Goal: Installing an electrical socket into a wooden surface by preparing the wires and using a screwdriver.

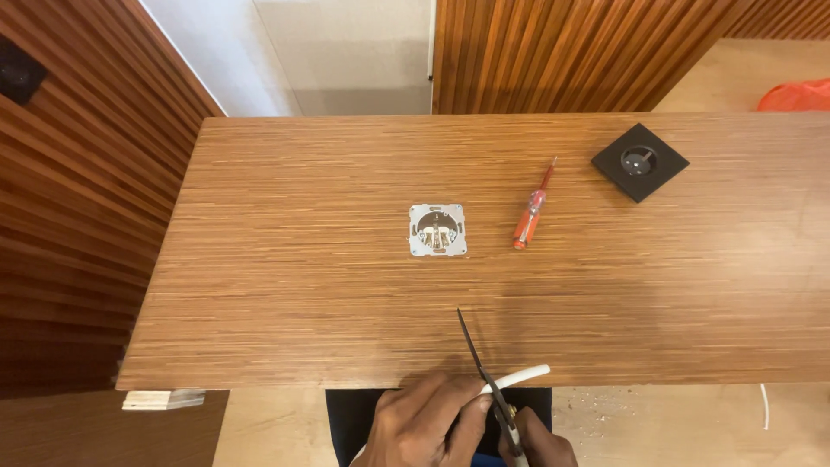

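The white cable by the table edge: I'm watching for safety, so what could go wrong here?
1. The left hand pinches the white cable right beside the blade of the scissors held in the right hand; a slip could nick the thumb.
2. The work sits at the table edge, so a cut-off end may drop to the floor.

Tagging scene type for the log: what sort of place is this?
Likely an indoor room used as an electrical fitting workspace: a wooden table against slatted wood wall panels, with a socket insert and a screwdriver laid out.
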